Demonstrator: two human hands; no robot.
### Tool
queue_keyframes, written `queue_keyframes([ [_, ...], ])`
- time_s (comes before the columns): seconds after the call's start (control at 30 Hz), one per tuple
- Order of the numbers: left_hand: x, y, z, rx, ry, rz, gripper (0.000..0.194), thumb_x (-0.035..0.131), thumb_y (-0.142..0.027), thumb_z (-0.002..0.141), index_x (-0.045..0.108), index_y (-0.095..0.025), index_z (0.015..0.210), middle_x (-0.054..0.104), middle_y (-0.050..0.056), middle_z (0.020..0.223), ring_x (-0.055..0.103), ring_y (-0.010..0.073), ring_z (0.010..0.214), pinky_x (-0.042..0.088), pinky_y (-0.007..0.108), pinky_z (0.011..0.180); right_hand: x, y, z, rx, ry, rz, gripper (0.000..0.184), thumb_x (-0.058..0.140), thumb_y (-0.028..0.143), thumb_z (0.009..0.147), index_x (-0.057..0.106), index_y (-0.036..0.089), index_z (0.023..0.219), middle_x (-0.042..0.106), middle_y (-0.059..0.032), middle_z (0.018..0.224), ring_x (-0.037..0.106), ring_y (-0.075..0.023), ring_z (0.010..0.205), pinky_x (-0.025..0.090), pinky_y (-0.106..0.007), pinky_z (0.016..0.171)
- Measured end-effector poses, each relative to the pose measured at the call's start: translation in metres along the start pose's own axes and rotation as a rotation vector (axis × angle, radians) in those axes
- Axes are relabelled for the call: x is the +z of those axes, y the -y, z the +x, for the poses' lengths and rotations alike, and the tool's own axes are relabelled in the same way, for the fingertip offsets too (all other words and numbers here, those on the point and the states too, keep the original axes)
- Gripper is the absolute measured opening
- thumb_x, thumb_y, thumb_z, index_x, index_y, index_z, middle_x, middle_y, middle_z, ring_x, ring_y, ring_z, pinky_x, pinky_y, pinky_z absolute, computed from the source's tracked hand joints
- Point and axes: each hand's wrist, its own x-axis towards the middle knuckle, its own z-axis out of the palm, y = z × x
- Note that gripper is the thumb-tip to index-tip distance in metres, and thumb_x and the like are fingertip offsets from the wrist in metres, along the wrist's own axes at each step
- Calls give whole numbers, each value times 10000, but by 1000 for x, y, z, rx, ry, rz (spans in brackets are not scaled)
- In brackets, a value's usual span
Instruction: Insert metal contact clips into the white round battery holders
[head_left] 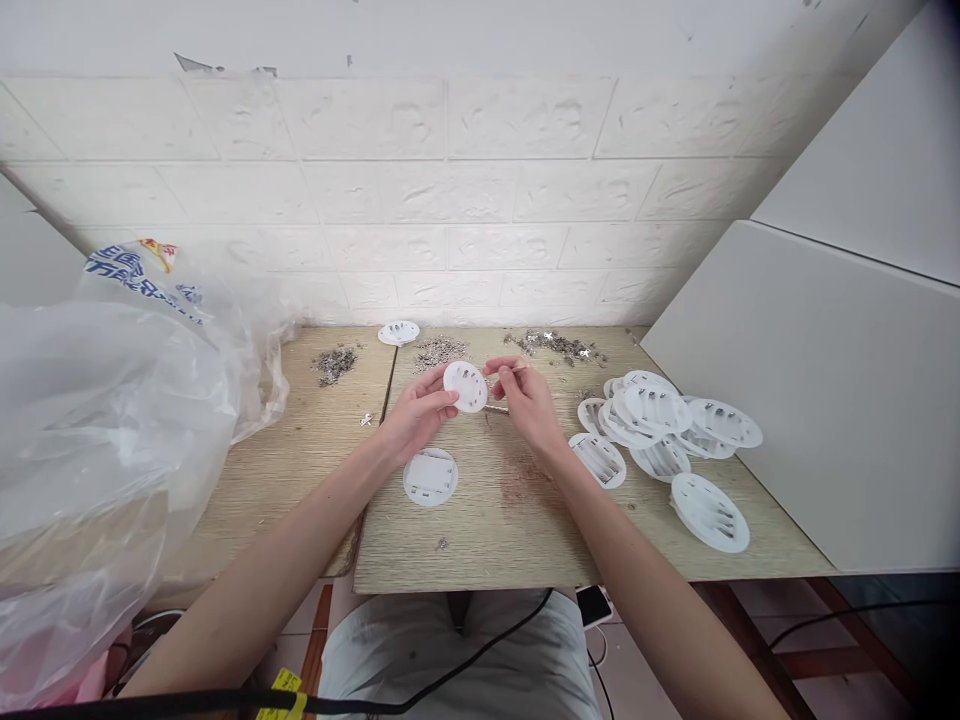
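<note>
My left hand [418, 411] is closed on a round white plastic battery holder [466, 386], held upright above the wooden board [495, 540]. My right hand [526, 397] is pinched at the holder's right edge, its fingertips on something small I cannot make out, with a thin stick-like tool lying under it. A second white round holder [430, 477] lies flat on the board just below my left hand.
A pile of several white round holders [664, 430] lies right of my hands. Heaps of small metal clips [335, 362] [439, 351] [555, 346] and one more holder [398, 332] sit by the brick wall. A large clear plastic bag [105, 440] fills the left; a white panel [817, 400] stands right.
</note>
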Motion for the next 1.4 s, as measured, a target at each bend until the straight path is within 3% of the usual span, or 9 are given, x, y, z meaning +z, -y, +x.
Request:
queue_keyframes([
  [0.13,1,3,-2,114,-35,229,427,737,-257,684,638,-189,1094,677,65,1076,619,176,966,489,278,805,2,0,-3,-87,97,-39,255,562,399,856,617,169,953,633,-37,828,538,-137,691,426,-262,636],
  [0.23,2,5,-3,259,-105,489,312,698,-354,741,641,-181,994,676,58,984,621,161,879,508,284,749,3,1,-6,-333,59,-153,179,575,345,873,624,174,888,586,-26,762,510,-133,667,413,-266,624],
  [0.37,-2,5,-4,599,-165,788,147,648,-326,796,636,-182,825,633,34,904,602,138,879,527,270,743,5,-1,-8,-656,29,-243,140,525,262,914,625,192,847,572,-50,828,535,-146,755,429,-280,659],
  [0.5,-6,4,-4,804,-156,933,95,614,-269,826,649,-182,812,606,33,891,584,114,863,533,234,718,6,-2,-8,-710,46,-303,123,512,237,917,623,203,877,595,-54,841,545,-155,782,436,-290,697],
  [0.6,-5,4,-3,706,-175,928,127,619,-293,814,676,-187,855,582,40,906,566,108,805,507,194,608,4,0,-8,-560,73,-276,98,536,253,893,610,191,911,597,-29,774,531,-137,692,419,-265,642],
  [0.73,0,1,2,394,-207,931,204,658,-332,756,723,-173,867,609,41,823,542,109,691,436,194,536,-1,2,-5,-197,129,-215,63,611,232,775,617,172,793,573,17,628,492,-111,575,368,-233,558],
  [0.9,7,-6,13,-41,-71,997,197,670,-301,689,741,-139,777,649,22,641,524,108,560,362,213,494,-5,3,0,147,180,-288,47,585,147,623,627,162,608,626,-1,633,535,-129,616,353,-234,555],
  [1.03,7,-4,24,-152,-21,1130,170,691,-287,618,728,-135,684,649,13,614,518,115,553,328,221,479,-3,3,1,192,216,-438,99,539,115,579,624,160,554,597,-5,568,499,-124,574,312,-239,530],
  [1.4,4,2,30,-185,-68,1268,173,677,-325,612,705,-172,690,663,7,659,561,140,611,341,233,504,1,0,3,198,213,-543,137,516,73,602,626,149,570,617,-21,591,506,-122,593,298,-225,541],
])
